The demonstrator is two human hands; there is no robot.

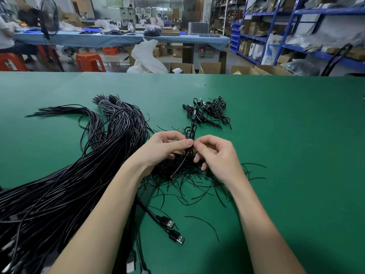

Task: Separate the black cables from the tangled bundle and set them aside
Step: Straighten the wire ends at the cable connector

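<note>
A big bundle of long black cables sprawls over the left half of the green table. Under my hands lies a tangle of short thin black wires. My left hand pinches a small looped black cable between thumb and fingers, the loop standing up above the thumb. From the right, my right hand meets it, fingertips pinching the same cable just beside my left thumb. Farther back sits a small pile of coiled black cables.
Two USB plugs on black leads lie near the front between my forearms. Cardboard boxes stand behind the table's far edge. Blue shelving fills the right background, and a person sits at a blue table far left.
</note>
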